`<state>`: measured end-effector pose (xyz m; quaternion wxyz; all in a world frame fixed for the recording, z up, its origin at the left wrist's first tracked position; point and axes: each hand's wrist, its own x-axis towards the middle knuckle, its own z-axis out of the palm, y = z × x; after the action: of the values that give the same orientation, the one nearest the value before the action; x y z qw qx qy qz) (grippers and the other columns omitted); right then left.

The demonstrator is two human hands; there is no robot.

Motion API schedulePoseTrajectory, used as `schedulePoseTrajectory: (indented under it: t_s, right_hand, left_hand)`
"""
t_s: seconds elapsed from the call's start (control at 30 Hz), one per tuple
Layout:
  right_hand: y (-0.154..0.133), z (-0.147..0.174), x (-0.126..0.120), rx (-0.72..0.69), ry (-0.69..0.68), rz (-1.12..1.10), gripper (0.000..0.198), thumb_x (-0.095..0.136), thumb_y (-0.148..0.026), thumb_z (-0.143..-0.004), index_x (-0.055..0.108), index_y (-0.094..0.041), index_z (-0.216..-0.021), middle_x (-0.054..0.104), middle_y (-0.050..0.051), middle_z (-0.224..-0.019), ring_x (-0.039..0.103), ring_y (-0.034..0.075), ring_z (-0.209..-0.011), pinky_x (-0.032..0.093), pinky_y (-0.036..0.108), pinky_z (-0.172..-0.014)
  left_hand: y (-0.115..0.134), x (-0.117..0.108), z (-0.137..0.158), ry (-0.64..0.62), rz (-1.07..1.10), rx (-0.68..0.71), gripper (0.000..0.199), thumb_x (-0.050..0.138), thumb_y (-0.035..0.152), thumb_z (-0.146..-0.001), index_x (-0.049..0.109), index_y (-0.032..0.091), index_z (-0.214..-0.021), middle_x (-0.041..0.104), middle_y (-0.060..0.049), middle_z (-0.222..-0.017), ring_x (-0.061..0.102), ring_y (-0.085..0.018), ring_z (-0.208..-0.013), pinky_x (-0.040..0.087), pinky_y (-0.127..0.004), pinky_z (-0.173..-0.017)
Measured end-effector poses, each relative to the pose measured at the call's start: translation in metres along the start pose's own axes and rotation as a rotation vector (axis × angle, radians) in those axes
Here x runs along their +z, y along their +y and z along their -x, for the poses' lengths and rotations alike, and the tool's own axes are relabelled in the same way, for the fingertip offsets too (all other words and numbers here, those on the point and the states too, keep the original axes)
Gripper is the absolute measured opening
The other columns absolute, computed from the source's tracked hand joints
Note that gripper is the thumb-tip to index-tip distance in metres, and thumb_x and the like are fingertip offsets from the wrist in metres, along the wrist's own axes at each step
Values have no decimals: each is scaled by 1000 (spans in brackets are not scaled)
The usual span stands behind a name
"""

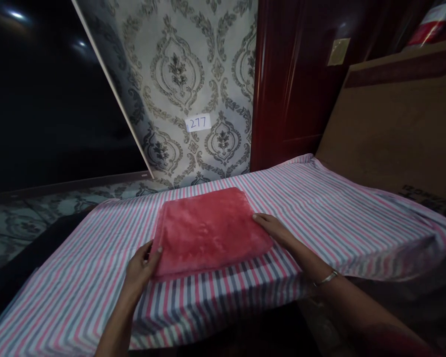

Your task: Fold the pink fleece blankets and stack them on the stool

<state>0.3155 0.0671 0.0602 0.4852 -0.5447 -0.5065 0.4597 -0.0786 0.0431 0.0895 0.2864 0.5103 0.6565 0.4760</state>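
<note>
A red plush cloth (211,230), flat and roughly square, lies on a striped tablecloth (107,248). It looks folded, with layers showing along its left edge. My left hand (143,265) grips it near the front left corner, thumb on top and fingers partly hidden at the side. At the opposite edge, my right hand (273,227) holds the cloth's right side with the thumb over the top; its other fingers are hidden under or behind the edge. A bracelet (326,278) circles my right wrist.
A large dark screen (59,99) stands at the left, before a patterned wall (182,74) bearing a paper marked 277 (198,122). A dark red door (282,84) is behind the table. A big cardboard box (401,124) stands at the right edge.
</note>
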Motion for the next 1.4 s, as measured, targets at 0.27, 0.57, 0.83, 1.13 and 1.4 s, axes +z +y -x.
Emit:
schedulePoseTrajectory:
  t_s: [0.27,0.57,0.83,1.13,1.4]
  right_hand:
    - [12,-8,6,-91,30,-143,37,74,-46,-58,67,-21,-85,72,3,-83,66,24,-79,51,33,-71]
    - [27,17,2,100,15,-163,48,74,-54,-68,66,-21,-101,75,6,-96,71,25,-85,56,31,-68]
    - [39,23,5,15,28,42,55,73,-54,-70,62,-21,-113,74,8,-109,71,29,-97,61,36,-74]
    - [55,24,7,-4,50,56,54,68,-55,-75,63,-21,-117,70,9,-121,69,29,-106,60,36,-83]
    - [43,32,13,59,43,-81,53,71,-51,-73,62,-22,-117,73,8,-113,72,27,-97,62,37,-78]
  left_hand:
    - [-5,10,17,-30,126,49,28,69,47,-69,62,20,-71,58,1,-65,51,-16,-65,42,-24,-61]
    - [-16,13,37,128,116,132,36,68,53,-70,67,19,-83,63,-3,-80,56,-19,-76,43,-27,-66]
    - [-31,22,40,251,-200,375,29,52,46,-88,57,21,-75,56,-3,-76,54,-20,-75,45,-33,-73]
    - [-33,32,46,237,-287,432,24,51,39,-89,64,19,-86,64,-8,-84,58,-25,-84,47,-38,-81]
    - [-41,12,40,69,304,23,44,61,61,-79,63,18,-85,64,-1,-76,59,-18,-74,48,-29,-70]
